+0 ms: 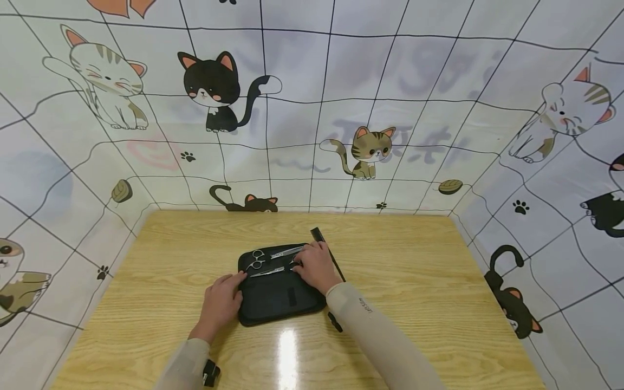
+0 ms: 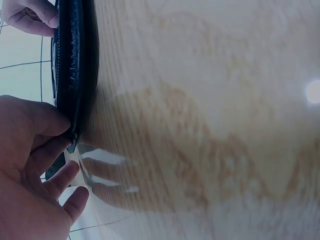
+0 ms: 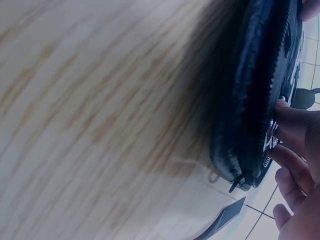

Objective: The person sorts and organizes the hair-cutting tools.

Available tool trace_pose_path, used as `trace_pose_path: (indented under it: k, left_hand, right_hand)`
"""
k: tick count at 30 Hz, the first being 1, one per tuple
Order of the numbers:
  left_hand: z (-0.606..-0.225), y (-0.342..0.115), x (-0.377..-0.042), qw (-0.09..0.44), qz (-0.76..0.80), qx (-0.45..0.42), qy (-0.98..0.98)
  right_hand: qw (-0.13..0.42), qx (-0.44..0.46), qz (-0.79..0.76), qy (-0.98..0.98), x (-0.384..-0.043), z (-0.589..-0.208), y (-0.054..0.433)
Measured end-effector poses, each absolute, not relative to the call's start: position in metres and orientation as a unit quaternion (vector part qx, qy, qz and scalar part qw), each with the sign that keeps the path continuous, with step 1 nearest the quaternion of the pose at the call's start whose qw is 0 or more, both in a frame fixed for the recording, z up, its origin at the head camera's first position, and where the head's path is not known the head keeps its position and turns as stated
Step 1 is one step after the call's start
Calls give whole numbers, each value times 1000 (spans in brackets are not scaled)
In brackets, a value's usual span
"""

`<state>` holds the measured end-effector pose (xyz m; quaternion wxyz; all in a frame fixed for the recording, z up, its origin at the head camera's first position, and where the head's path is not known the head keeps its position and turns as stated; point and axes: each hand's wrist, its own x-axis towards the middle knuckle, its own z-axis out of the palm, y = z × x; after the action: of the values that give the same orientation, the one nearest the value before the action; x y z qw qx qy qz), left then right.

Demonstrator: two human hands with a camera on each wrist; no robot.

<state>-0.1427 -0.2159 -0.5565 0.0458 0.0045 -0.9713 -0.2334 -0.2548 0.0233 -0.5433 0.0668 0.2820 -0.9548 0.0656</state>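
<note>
A black zip case (image 1: 265,303) lies opened out on the table, with two pairs of silver scissors in its upper part. My left hand (image 1: 221,303) pinches the case's left edge between thumb and finger, near the zip, as the left wrist view shows. At the case's right side, my right hand (image 1: 317,265) pinches the handle end of the lower scissors (image 1: 268,272); its fingertips partly cover the handles. The upper scissors (image 1: 285,252) point their blades towards that hand. A black comb (image 1: 318,235) lies just beyond the right hand, partly hidden by it.
The wooden table (image 1: 414,271) carries a bright light reflection near its front. Cloth walls (image 1: 302,70) printed with cats and grid lines enclose its back and sides. A strap (image 1: 335,322) shows at the right wrist.
</note>
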Motion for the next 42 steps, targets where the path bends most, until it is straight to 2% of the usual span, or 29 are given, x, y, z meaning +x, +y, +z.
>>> trace_pose_path:
  k: [7, 13, 18, 23, 38, 42]
  left_hand:
    - [-557, -216, -144, 37, -236, 5, -971]
    - [-554, -216, -142, 54, -235, 0, -970]
    - [-554, -216, -143, 54, -238, 2, -970]
    - [-554, -217, -147, 31, -254, 13, -967]
    - [-556, -219, -148, 19, -277, 27, -960]
    - [-555, -220, -147, 17, -281, 29, -959]
  right_hand:
    - [57, 285, 67, -954, -256, -545, 23]
    - [37, 298, 83, -950, -256, -540, 27]
    - [47, 312, 87, -945, -257, -538, 33]
    - [61, 312, 98, -943, -262, -539, 43]
    - [82, 230, 103, -964, -276, -533, 87]
    - [61, 196, 93, -974, -275, -534, 97]
